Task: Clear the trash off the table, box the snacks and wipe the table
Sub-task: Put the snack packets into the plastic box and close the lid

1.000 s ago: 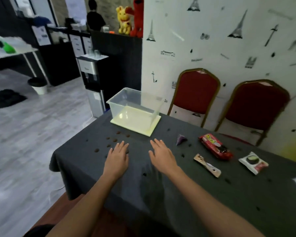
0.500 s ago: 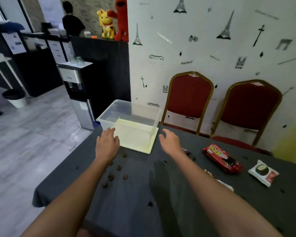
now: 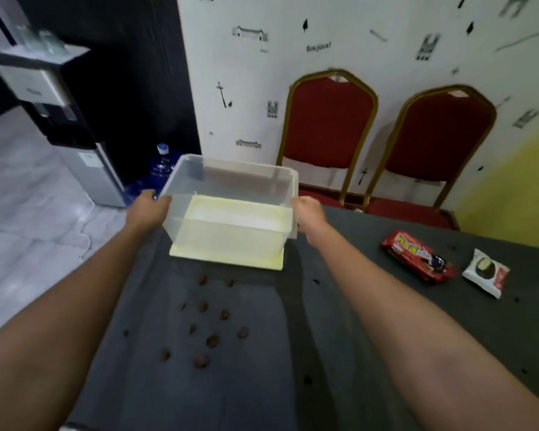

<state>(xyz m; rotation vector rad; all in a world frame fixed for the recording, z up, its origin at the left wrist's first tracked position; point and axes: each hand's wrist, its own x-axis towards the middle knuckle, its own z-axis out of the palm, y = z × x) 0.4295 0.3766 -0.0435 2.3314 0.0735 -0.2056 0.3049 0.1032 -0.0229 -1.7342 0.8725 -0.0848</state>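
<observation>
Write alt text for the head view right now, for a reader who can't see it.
Both hands, left and right, grip the short sides of a clear plastic storage box sitting on its pale yellow lid on a dark grey tablecloth. Small brown crumbs lie nearer the camera; a red snack packet and white snack packet lie right.

Box [image 3: 231, 209]: on lid [image 3: 227, 259], far table [image 3: 371, 353] edge.
Hands: left [image 3: 147, 208], right [image 3: 308, 209], flanking box.
Crumbs [image 3: 206, 331]: before lid.
Packets [image 3: 417, 259]: right of box.

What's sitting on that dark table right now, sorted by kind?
Clear plastic box: 1
Pale yellow lid under the box: 1
Wrapped snacks: 2, red and white
Small brown bits: about 12
Total: about 16
</observation>
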